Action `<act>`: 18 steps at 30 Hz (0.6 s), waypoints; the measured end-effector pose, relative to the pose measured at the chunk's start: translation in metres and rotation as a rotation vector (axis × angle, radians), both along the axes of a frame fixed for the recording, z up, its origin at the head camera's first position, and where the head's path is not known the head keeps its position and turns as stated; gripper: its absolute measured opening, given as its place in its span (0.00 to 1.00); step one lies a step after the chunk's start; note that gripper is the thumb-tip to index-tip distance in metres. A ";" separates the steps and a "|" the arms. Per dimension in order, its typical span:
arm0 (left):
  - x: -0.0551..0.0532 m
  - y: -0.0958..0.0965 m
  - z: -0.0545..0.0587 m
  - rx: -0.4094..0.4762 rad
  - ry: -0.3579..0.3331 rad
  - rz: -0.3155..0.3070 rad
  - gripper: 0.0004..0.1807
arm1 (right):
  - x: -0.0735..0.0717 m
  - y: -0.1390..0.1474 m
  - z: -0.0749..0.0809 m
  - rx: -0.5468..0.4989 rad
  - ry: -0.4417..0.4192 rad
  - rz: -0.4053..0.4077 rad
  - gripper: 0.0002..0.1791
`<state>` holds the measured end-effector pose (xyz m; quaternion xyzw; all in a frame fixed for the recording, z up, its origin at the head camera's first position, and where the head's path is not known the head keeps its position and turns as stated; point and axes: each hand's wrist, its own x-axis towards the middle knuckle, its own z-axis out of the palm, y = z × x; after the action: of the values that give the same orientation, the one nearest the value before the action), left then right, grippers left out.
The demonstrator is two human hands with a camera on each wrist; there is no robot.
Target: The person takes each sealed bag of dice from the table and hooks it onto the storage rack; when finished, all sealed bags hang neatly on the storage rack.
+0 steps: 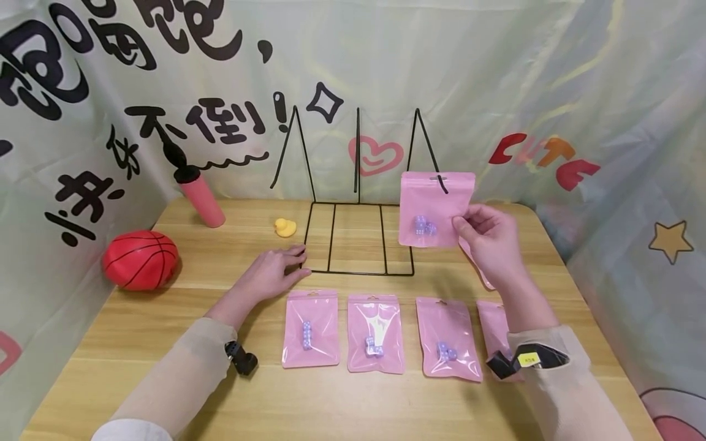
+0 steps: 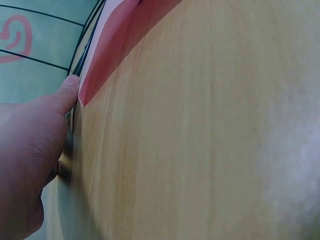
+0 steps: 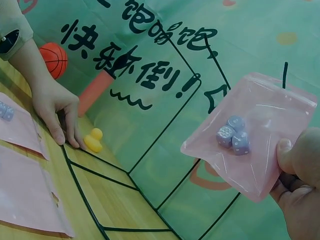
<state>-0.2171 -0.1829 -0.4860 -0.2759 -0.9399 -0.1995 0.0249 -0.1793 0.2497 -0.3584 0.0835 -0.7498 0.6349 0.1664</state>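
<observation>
My right hand (image 1: pixel 492 244) pinches the lower right edge of a pink zip bag (image 1: pixel 413 199) with lilac dice (image 3: pixel 234 136) inside. The bag is upright at the rack's right-hand hook (image 1: pixel 444 184), whose tip shows in front of the bag's top strip, at the hang hole. At the front left corner of the black wire display rack (image 1: pixel 358 273), my left hand (image 1: pixel 267 272) holds the frame between thumb and fingers. Its thumb (image 2: pixel 67 92) lies against the wire in the left wrist view. The other two hooks carry nothing.
Several more pink bags lie in front of the rack, such as the leftmost bag (image 1: pixel 310 306); others are partly behind my right arm. A yellow rubber duck (image 1: pixel 285 228), a red ball (image 1: pixel 140 260) and a pink pump (image 1: pixel 204 199) stand left. A printed cloth (image 1: pixel 463 73) hangs behind.
</observation>
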 end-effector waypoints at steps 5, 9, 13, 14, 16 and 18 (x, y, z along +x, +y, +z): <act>0.000 0.000 -0.002 -0.001 -0.002 0.000 0.30 | -0.008 -0.004 0.005 0.058 -0.026 -0.044 0.03; 0.000 -0.001 -0.003 0.003 -0.008 0.004 0.30 | -0.015 -0.007 0.007 0.095 -0.048 -0.064 0.09; -0.001 -0.002 -0.002 0.005 -0.008 0.005 0.30 | -0.023 -0.008 0.009 0.115 -0.063 -0.074 0.11; -0.001 -0.002 -0.002 0.006 -0.007 0.004 0.30 | -0.025 -0.007 0.009 0.118 -0.069 -0.073 0.12; -0.001 -0.002 -0.001 0.006 -0.005 0.001 0.30 | -0.029 -0.007 0.009 0.112 -0.081 -0.066 0.12; -0.001 -0.001 -0.001 0.010 -0.007 -0.002 0.30 | -0.034 -0.007 0.010 0.104 -0.087 -0.064 0.11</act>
<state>-0.2178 -0.1841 -0.4868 -0.2761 -0.9387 -0.2053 0.0230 -0.2128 0.2428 -0.3489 0.0401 -0.7906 0.5925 0.1493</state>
